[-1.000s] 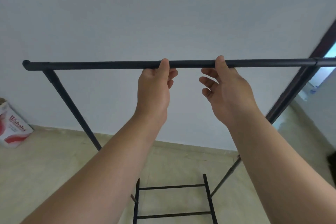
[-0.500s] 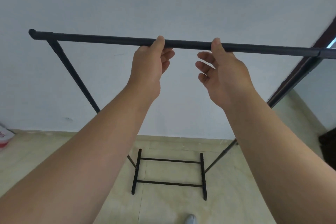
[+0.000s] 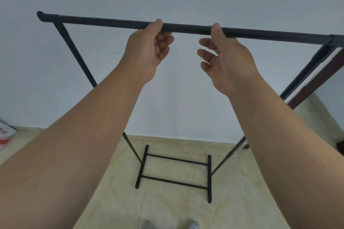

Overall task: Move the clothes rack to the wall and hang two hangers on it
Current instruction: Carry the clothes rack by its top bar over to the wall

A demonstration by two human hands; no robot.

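The black clothes rack stands in front of me against the white wall (image 3: 176, 98). Its top bar (image 3: 189, 29) runs across the view at hand height, and its floor base (image 3: 175, 172) rests on the tiles close to the wall. My left hand (image 3: 149, 52) holds the bar loosely, with the thumb over the front and the index finger under it. My right hand (image 3: 225, 57) rests only its thumb against the bar. Its fingers are spread below the bar and hold nothing.
A red and white box (image 3: 5, 134) sits on the beige tiled floor (image 3: 167, 210) at the far left. A dark door frame (image 3: 316, 82) rises on the right behind the rack's right post (image 3: 305, 72). The tips of my shoes (image 3: 149, 225) show at the bottom edge.
The view has tipped downward, so the whole base and my shoes now show. The rack's base sits nearer the wall. Both hands stay at the same spots on the bar.
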